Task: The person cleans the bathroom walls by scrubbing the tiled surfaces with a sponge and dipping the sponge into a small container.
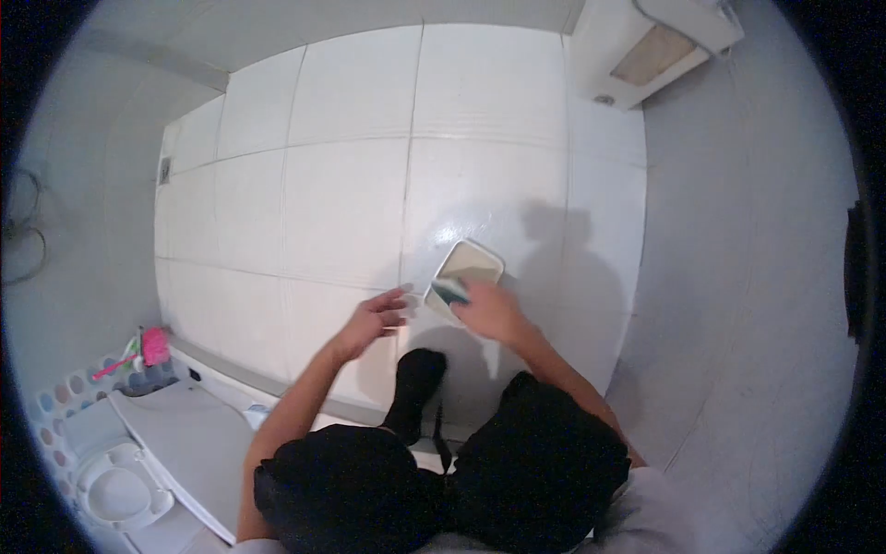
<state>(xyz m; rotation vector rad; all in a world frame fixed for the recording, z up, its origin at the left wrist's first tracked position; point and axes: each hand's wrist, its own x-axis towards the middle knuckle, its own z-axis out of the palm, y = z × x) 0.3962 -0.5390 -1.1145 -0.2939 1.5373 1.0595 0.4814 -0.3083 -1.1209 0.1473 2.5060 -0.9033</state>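
On the tiled floor (351, 212) stands a small white rectangular container (482, 258) with pale, cloudy content inside. My right hand (489, 309) reaches over its near right side and grips a dark green sponge (450, 291) with a lighter face, held over or in the container; blur hides its exact contact. My left hand (374, 323) is just left of the container, empty, its fingers apart and pointing toward it, not touching it.
My black-clad knees and a dark foot (417, 383) are below the container. A white appliance or fixture (637, 55) stands at the upper right. At lower left are a pink brush (155, 346), a white ledge (185, 434) and a round white seat (120, 494). Grey walls surround the floor.
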